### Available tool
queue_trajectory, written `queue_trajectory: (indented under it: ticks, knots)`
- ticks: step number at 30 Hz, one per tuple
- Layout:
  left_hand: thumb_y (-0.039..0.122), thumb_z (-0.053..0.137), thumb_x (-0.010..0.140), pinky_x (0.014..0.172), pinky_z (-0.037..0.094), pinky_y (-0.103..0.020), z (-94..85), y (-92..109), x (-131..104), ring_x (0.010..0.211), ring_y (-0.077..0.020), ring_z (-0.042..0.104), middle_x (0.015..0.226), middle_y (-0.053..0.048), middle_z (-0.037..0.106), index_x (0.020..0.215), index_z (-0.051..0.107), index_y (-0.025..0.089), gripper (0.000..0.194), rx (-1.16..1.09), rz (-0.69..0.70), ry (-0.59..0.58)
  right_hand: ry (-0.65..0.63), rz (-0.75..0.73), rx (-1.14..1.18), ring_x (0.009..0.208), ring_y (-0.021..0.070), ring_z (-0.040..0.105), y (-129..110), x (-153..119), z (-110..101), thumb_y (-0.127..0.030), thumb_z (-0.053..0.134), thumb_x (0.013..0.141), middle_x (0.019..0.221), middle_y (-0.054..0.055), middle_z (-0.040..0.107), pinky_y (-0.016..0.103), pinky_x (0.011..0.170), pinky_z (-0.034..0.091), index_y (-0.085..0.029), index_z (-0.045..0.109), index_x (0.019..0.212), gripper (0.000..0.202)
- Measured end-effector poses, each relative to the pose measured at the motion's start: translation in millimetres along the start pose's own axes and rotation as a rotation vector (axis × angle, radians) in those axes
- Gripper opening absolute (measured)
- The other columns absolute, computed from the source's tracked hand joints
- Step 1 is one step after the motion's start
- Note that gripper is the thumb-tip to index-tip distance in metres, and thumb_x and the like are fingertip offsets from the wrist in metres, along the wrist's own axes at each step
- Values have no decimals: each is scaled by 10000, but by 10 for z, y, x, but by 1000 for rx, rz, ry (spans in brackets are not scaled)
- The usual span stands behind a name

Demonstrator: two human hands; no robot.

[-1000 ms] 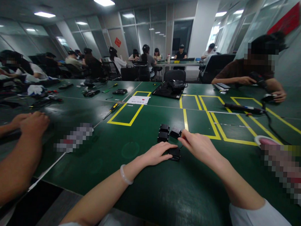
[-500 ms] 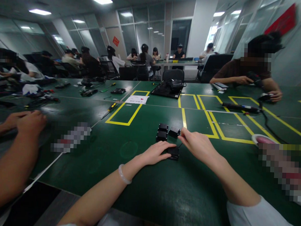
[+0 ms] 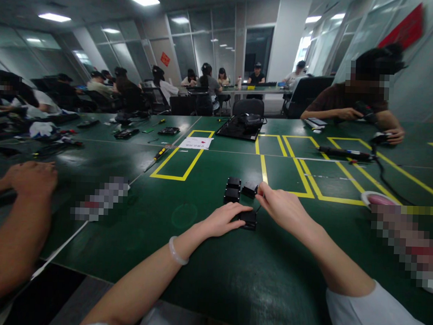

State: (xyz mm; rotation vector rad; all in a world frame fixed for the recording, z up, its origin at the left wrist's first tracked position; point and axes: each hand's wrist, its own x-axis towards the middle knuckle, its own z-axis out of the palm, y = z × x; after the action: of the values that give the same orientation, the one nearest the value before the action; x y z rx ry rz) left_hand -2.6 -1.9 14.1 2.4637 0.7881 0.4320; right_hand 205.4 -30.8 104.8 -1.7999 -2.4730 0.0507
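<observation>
My left hand (image 3: 223, 220) grips a small black box-shaped part (image 3: 249, 220) against the green table, thumb on the near side and fingers over its far side. My right hand (image 3: 281, 206) is closed in a pinch just right of that part. From its fingertips a thin dark rod (image 3: 259, 208) slants down to the part's right edge; its handle, if any, is hidden. Beyond the hands lie more such black parts: two in a column (image 3: 232, 190) and one set at an angle (image 3: 250, 189), close to my right fingertips.
At the left a co-worker's hands (image 3: 33, 177) rest near the table edge. A yellow-black screwdriver (image 3: 160, 154) and a paper sign (image 3: 196, 143) lie ahead. A dark flat panel (image 3: 239, 129) stands beyond. At right are a black cylindrical tool (image 3: 344, 153) and a round-rimmed tray (image 3: 369, 196).
My two hands keep nearly the same pose on the black part and the rod. The co-worker's hands at the left have shifted slightly left. The view has moved a little.
</observation>
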Motion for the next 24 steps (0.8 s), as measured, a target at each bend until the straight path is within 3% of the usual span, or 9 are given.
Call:
queue_trajectory:
  ticks: [9, 15, 24]
  knots:
    - [359, 482, 964, 998, 408, -361, 19, -10, -2, 1139, -221, 520, 1287, -59, 557, 1374, 425, 257, 427, 5, -1, 12, 40, -50, 78, 647, 167, 596, 45, -36, 14, -263, 351, 946, 803, 34, 662, 254, 509, 233, -194, 446, 1017, 137]
    - [367, 479, 963, 1001, 406, -365, 9, 7, 7, 1139, -226, 523, 1295, -65, 555, 1381, 417, 254, 437, 14, 6, -1, 16, -22, 28, 618, 176, 593, 43, -20, 12, -333, 339, 964, 724, 36, 649, 254, 500, 211, -202, 469, 976, 185]
    - [368, 484, 963, 995, 409, -357, 27, 0, 0, 1135, -220, 526, 1296, -58, 553, 1373, 427, 263, 428, 7, 5, 15, 37, -70, 98, 611, 146, 571, 65, -57, -2, -252, 371, 929, 760, 27, 649, 252, 510, 226, -199, 458, 1010, 130]
